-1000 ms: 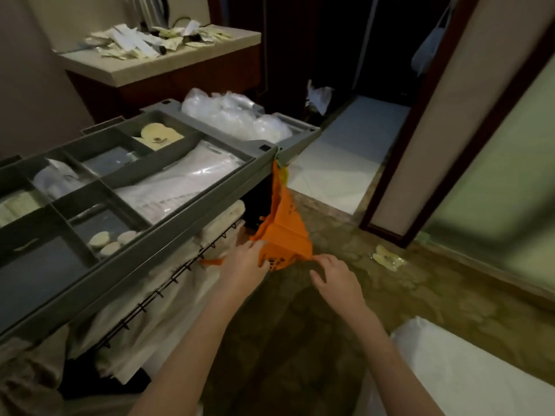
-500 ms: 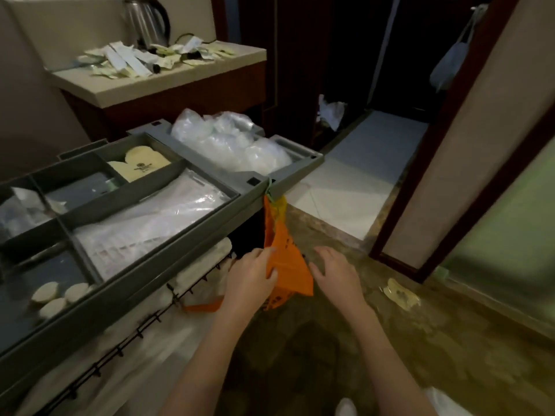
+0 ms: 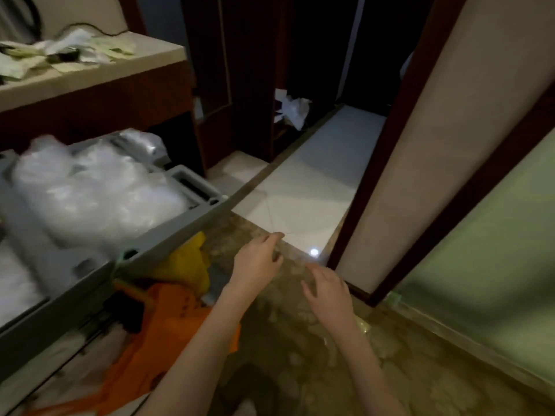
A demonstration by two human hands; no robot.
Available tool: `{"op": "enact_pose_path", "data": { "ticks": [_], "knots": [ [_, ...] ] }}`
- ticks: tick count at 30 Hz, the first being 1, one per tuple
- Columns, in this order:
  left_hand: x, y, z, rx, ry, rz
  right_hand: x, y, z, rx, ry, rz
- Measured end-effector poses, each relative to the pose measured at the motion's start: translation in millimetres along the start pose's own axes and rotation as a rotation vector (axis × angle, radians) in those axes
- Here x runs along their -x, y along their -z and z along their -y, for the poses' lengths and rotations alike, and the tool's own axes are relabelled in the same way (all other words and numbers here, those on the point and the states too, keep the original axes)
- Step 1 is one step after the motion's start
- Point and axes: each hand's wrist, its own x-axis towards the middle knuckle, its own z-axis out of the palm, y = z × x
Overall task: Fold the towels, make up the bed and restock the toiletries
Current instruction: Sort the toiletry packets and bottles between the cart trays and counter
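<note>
Left hand point(image 3: 255, 262) and right hand point(image 3: 326, 291), frame centre: fingers loose, apart, holding nothing. Orange bag point(image 3: 168, 331) hangs off cart point(image 3: 168, 238) edge, lower left, likely for waste.

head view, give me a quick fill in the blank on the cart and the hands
1. The bag hanging below the grey cart rim, under the left forearm, is ____ in colour.
2. The top compartment of the cart holds clear ____ bags.
3. Both the left hand and the right hand hold ____.
4. Past the hands, the floor changes from brown stone to ____ tiles.

Missing words: orange; plastic; nothing; white
</note>
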Motion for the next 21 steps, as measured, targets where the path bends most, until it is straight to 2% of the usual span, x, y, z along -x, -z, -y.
{"op": "enact_pose_path", "data": {
  "ticks": [5, 10, 16, 21],
  "knots": [
    [-117, -49, -33, 0.025, -0.088, 0.053, -85, 12, -62, -0.013, -0.122, -0.016],
    [-246, -55, -24, 0.011, -0.078, 0.04, -217, 33, -70, 0.018, -0.064, -0.004],
    [-337, -2, 50, 0.011, 0.178, -0.122, -385, 44, 11, 0.029, 0.191, 0.087],
    [-372, 37, 126, -0.029, 0.426, -0.315, -508, 20, 114, 0.036, 0.57, 0.181]
  ]
}}
